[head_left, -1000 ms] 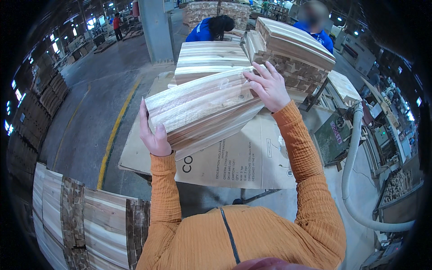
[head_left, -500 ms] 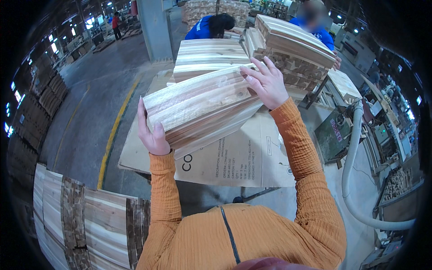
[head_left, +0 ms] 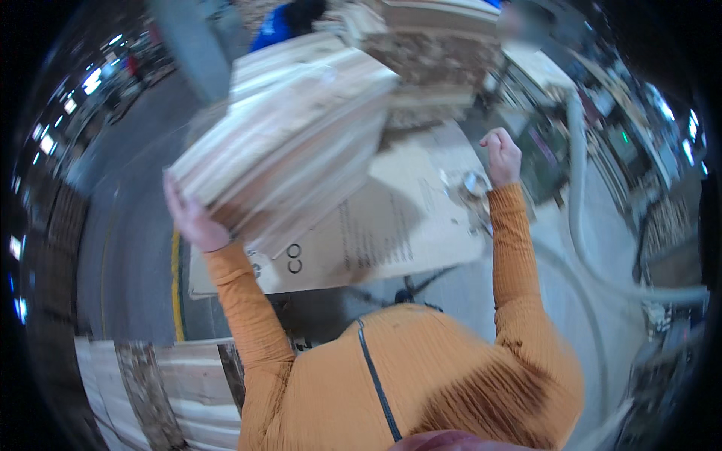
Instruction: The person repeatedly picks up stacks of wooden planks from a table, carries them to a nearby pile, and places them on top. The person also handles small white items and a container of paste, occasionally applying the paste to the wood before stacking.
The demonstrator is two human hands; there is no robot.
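Observation:
A striped, glued-up wood panel (head_left: pixel 289 124), blurred by motion, lies at a slant in front of me, over what looks like further panels of the same wood. My left hand (head_left: pixel 197 219) grips its near left end, fingers at the outer side and thumb toward the front. Away to the right, over the table's right edge, my right hand (head_left: pixel 504 156) is closed like a fist; whatever may be in it is hidden. Just left of that fist is a small, round, shiny thing (head_left: pixel 474 184), too blurred to name.
Printed cardboard (head_left: pixel 391 225) covers the table under the panels. A tall wood stack (head_left: pixel 436 68) stands behind, with a co-worker in blue (head_left: pixel 274 28) bent at the back. A pale hose (head_left: pixel 577 188) curves down on the right. More wood stacks (head_left: pixel 199 376) stand at lower left.
My right hand has left the panel's far end, moved right and closed. The left hand stays at its end of the panel. The whole view has shifted.

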